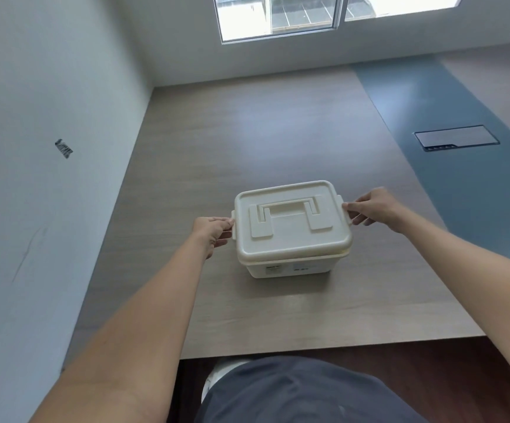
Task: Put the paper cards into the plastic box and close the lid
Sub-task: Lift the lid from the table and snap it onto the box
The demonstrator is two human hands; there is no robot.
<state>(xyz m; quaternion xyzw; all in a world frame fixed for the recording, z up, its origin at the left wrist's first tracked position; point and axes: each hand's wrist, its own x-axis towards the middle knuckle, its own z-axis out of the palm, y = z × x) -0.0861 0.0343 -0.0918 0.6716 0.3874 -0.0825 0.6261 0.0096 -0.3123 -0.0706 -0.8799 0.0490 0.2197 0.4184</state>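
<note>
I see two small labels on the front wall of the cream plastic box (290, 267), their print too small to read. It sits mid-desk (247, 141) on wood grain, white wall left, window beyond. The lid (290, 221) is on; contents hidden. My left hand (212, 235) and right hand (376, 209) have fingers pinched on the side latches.

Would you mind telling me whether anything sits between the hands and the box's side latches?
Nothing visible does: the left hand and right hand already touch the latches at either end of the lidded plastic box.
</note>
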